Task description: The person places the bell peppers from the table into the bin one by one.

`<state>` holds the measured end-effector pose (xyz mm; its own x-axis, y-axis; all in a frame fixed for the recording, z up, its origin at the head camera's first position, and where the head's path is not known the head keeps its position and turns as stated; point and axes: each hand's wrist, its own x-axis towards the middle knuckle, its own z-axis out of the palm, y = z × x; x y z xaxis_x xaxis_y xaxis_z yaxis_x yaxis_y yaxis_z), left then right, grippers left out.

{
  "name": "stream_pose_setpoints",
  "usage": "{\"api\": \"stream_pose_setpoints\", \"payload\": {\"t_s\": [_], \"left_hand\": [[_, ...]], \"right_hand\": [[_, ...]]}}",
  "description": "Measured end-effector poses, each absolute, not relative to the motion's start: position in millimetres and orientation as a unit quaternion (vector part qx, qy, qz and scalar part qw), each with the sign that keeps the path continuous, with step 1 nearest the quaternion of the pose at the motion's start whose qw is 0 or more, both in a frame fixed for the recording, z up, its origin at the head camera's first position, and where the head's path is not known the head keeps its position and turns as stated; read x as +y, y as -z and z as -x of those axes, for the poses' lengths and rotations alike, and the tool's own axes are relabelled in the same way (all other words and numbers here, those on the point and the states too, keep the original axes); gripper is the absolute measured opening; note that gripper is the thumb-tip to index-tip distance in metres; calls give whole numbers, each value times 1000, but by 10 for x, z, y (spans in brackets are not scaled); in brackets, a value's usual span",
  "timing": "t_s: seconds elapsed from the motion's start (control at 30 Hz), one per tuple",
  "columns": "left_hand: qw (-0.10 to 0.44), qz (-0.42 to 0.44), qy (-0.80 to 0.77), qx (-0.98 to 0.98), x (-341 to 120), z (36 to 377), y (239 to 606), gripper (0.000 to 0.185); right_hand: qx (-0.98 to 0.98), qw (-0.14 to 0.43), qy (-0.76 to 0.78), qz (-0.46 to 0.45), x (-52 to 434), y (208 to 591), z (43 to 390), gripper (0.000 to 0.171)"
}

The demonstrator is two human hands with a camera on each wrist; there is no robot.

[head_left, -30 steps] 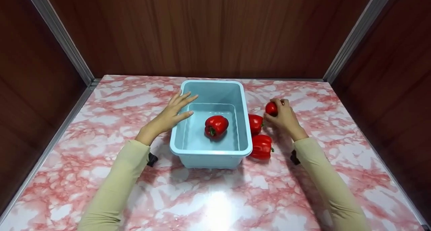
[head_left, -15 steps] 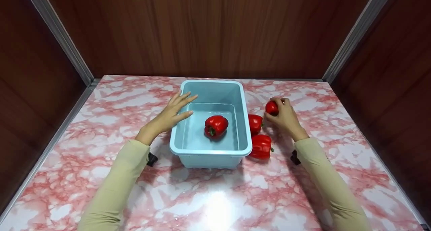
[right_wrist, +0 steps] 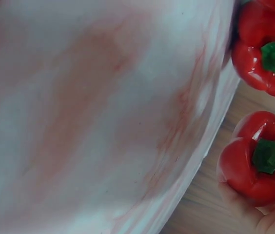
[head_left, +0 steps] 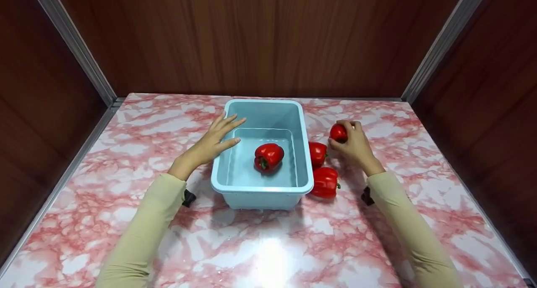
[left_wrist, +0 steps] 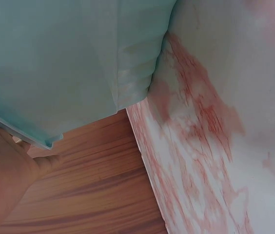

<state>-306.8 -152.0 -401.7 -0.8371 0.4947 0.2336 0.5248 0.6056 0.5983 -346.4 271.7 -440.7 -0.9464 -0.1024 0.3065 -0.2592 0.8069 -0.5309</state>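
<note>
A light blue plastic tub (head_left: 262, 186) stands mid-table with one red bell pepper (head_left: 269, 156) lying inside it. My left hand (head_left: 212, 142) rests flat on the tub's left rim with straight fingers; the left wrist view shows the tub's outer wall (left_wrist: 69, 63) close up. My right hand (head_left: 354, 145) grips a small red pepper (head_left: 338, 133) to the right of the tub, and this held pepper (right_wrist: 257, 158) shows its green stem in the right wrist view. Two more red peppers (head_left: 317, 153) (head_left: 325, 182) lie on the table against the tub's right side.
The table top (head_left: 268, 246) is pink and white marble pattern. Dark wood panels (head_left: 260, 36) wall it in at the back and both sides, with metal strips (head_left: 75, 44) at the corners. A loose pepper (right_wrist: 266, 53) lies just beside the held one.
The right hand has lifted the small pepper very slightly toward the back. The left hand and tub have stayed in place.
</note>
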Motion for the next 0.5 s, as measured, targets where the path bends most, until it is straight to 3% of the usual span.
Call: {"api": "stream_pose_setpoints", "payload": {"t_s": [0.5], "left_hand": [[22, 280, 336, -899, -1517, 3059, 4010, 56]], "right_hand": [[-938, 147, -301, -91, 2712, 4368, 3446, 62]]}}
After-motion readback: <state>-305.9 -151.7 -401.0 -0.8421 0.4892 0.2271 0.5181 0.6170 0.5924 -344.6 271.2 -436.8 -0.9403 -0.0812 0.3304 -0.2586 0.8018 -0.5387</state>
